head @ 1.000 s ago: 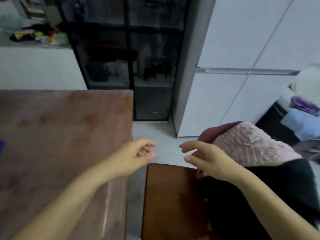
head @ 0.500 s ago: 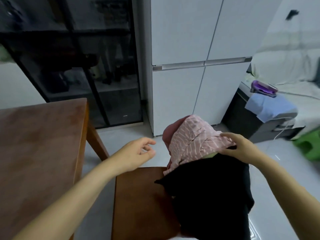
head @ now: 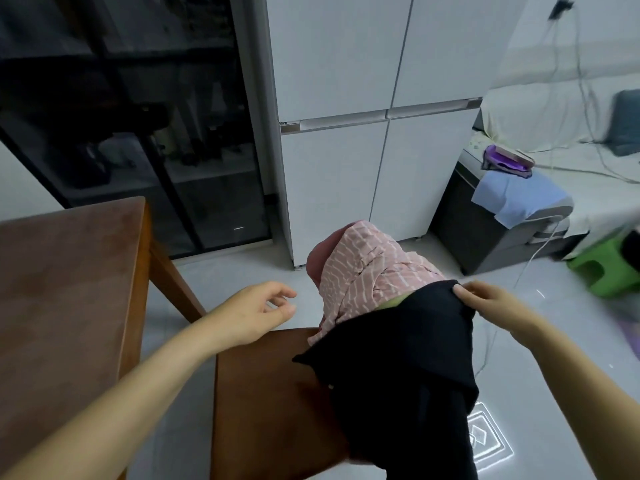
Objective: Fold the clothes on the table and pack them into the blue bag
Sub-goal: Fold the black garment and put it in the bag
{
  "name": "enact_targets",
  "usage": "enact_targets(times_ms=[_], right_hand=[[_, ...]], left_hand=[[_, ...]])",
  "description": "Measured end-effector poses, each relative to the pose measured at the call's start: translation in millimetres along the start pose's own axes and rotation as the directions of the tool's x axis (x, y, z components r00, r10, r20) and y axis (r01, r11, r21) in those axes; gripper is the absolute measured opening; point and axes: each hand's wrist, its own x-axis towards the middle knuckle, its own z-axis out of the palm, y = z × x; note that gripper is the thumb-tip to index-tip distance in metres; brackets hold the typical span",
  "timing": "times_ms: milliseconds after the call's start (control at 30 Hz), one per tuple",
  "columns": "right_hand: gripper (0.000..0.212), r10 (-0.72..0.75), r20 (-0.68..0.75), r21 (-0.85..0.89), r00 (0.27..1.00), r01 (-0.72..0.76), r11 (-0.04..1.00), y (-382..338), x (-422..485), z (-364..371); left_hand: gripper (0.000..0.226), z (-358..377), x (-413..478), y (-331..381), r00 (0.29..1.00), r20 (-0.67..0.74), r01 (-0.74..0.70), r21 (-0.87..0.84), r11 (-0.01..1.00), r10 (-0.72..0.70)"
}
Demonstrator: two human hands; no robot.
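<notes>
A black garment [head: 398,358] lies heaped on the right side of a brown wooden chair [head: 263,393] and hangs down over its edge. At the far end of the heap, a crumpled pink cloth with white dashes [head: 370,271] sits against a dull red piece [head: 320,254]. The person's right hand [head: 491,306] is at the black garment's upper edge, thumb and fingers [head: 462,292] pinching the fabric there. The left hand [head: 256,313] hovers between the chair and the reddish-brown wooden worktop [head: 62,289], touching nothing, its fingers [head: 277,291] loosely curled (thumb near the forefinger, nothing between them). A white cupboard [head: 339,133] stands behind, and a green plastic stool [head: 606,268] sits far right.
</notes>
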Motion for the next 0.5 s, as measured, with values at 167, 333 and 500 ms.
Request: enact_targets(times_ms=[167, 333, 500], right_hand=[[0.050, -0.013, -0.006, 0.002, 1.000, 0.013, 1.000, 36, -15, 5], [0.023, 0.002, -0.010, -0.041, 1.000, -0.002, 0.999, 56, -19, 10], [0.017, 0.030, -0.016, 0.136, 0.999, -0.027, 0.990, 91, -31, 34]], left_hand=[[0.017, 21, 15, 30, 0.996, 0.060, -0.066, -0.026, 0.998, 0.067], [0.025, 37, 22, 62, 0.980, 0.108, -0.165, -0.018, 0.986, 0.166], [0.026, 47, 18, 65, 0.972, 0.144, -0.185, -0.006, 0.983, 0.184]])
